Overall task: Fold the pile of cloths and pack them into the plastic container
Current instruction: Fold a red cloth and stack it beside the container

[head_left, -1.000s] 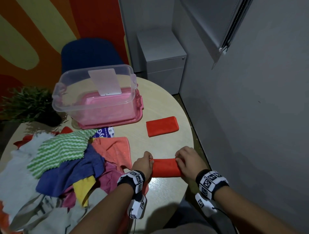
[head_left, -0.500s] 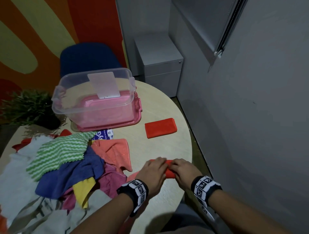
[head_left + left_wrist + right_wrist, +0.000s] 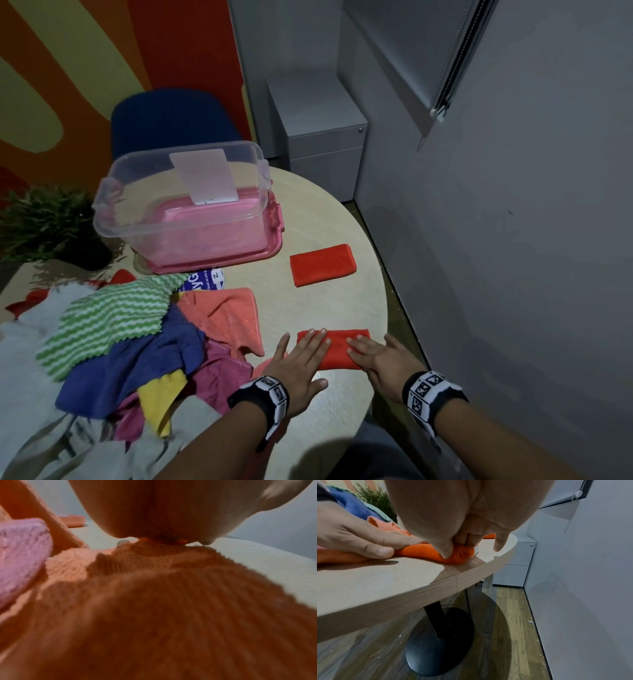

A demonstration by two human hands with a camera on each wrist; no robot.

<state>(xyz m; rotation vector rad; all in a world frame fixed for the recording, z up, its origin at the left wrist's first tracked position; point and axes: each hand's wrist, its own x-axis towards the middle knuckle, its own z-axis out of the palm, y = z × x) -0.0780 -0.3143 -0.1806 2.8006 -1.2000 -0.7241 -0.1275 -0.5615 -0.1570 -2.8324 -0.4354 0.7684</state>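
A folded orange cloth (image 3: 342, 346) lies near the table's front right edge. My left hand (image 3: 301, 356) presses flat on its left half with straight fingers. My right hand (image 3: 373, 356) presses flat on its right half. In the right wrist view the orange cloth (image 3: 458, 555) shows a rolled end under my right hand (image 3: 462, 539), with my left hand (image 3: 359, 539) beside it. A second folded orange cloth (image 3: 322, 264) lies farther back. The clear plastic container (image 3: 185, 205) stands on a pink lid (image 3: 270, 246) at the back. The pile of cloths (image 3: 113, 342) covers the left.
The round table's edge (image 3: 471, 577) runs close under my right hand, with a grey wall (image 3: 513, 274) just beyond. A potted plant (image 3: 51, 222), a blue chair (image 3: 171, 120) and a grey drawer cabinet (image 3: 318, 137) stand behind the table.
Both hands gripped the ends of the orange cloth, then came together over it; now they lie flat and press it down. The cloth is folded smaller.
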